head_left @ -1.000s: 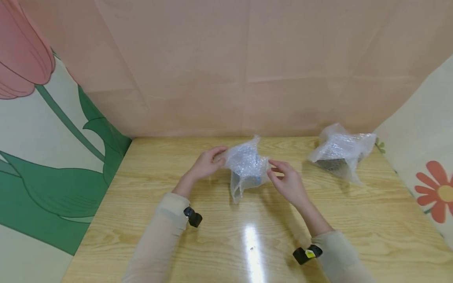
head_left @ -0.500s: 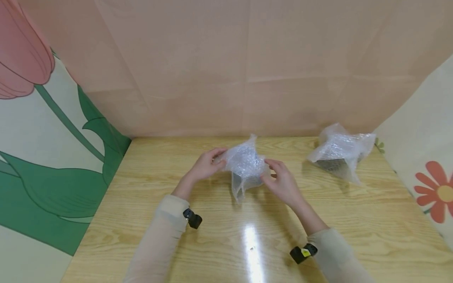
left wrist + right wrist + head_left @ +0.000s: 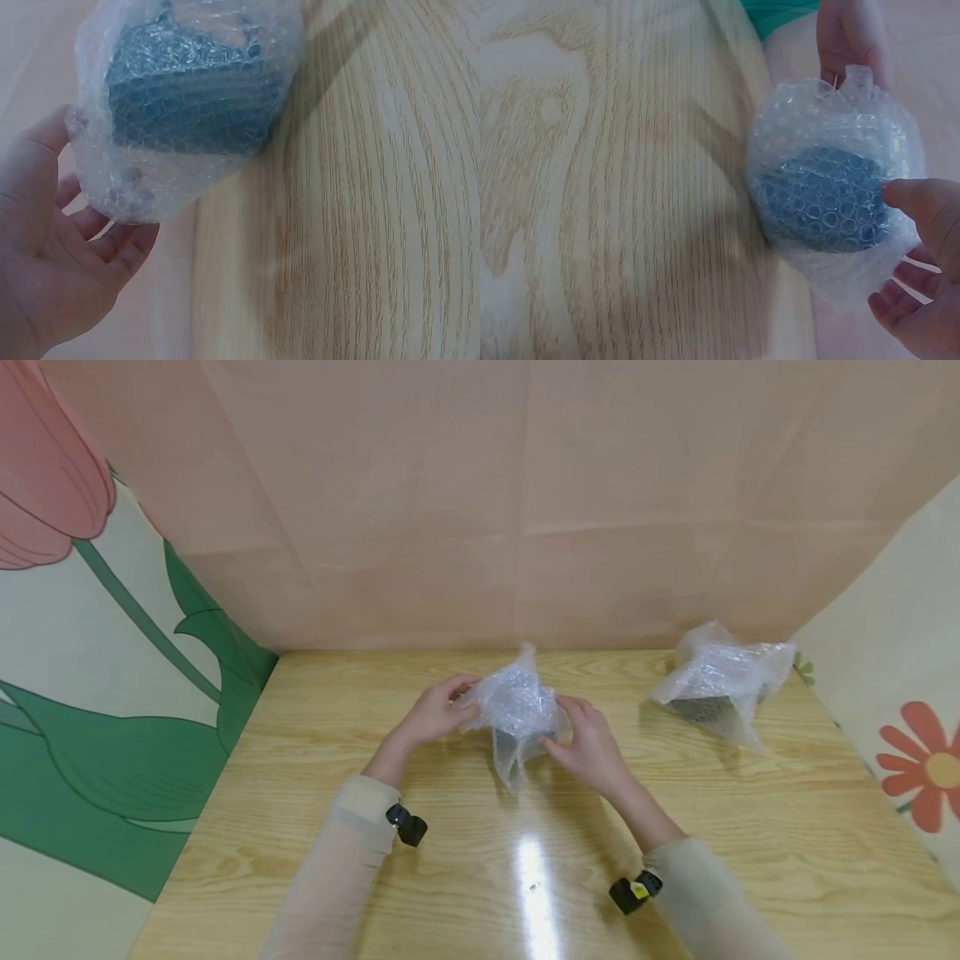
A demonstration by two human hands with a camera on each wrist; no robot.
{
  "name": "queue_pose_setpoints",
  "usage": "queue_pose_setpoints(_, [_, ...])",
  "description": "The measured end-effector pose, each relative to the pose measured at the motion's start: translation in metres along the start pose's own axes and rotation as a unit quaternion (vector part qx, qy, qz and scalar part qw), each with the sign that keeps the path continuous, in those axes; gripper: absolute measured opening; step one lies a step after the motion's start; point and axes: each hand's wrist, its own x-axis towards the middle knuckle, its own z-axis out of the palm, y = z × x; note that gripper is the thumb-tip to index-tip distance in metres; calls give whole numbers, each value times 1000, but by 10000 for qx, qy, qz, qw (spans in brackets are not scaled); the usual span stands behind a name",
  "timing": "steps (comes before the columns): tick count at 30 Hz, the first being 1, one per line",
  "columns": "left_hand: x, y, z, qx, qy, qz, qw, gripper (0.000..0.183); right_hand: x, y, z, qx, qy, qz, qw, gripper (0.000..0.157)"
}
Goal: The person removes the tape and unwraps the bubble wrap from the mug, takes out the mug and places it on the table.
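A bubble-wrapped bundle (image 3: 517,706) is held between both hands over the middle of the table. Through the clear wrap shows something blue (image 3: 191,105), blocky in the left wrist view and rounded in the right one; its kind is blurred by the bubbles. At the bundle's left end, my left hand (image 3: 438,708) grips the loose wrap between thumb and curled fingers. My right hand (image 3: 588,743) holds the opposite side, its thumb (image 3: 911,199) pressed on the wrap over the blue part and its fingers behind.
A second bubble-wrapped bundle (image 3: 722,683), with something dark inside, sits at the table's back right. Behind the wooden table (image 3: 300,860) hangs a pink cloth (image 3: 450,527). Flower-printed sheets (image 3: 922,735) stand at both sides.
My right hand has moved left and closed in from the bundle's right edge to take hold of it. The bundle has shifted slightly left. My left hand stays nearly in place.
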Motion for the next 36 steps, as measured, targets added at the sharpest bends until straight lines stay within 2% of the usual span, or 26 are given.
queue_pose_setpoints(8, [-2,-1,1,-59,-50,-87,9999,47,3,2,0,-68,69,-75,9999,63])
queue_pose_setpoints(15, [-7,3,1,-200,-71,-123,9997,48,4,3,-5,-17,-229,-66,9997,59])
queue_pose_setpoints(19, [-9,5,1,-116,-60,-108,9999,50,6,5,-6,-61,-382,-96,9992,59])
queue_pose_setpoints(28, [-14,6,4,92,33,-148,9998,51,10,7,-10,-230,-511,-379,9977,57])
queue_pose_setpoints(36, [-24,5,10,48,19,-230,9997,52,9,8,-15,-67,-712,-428,9965,54])
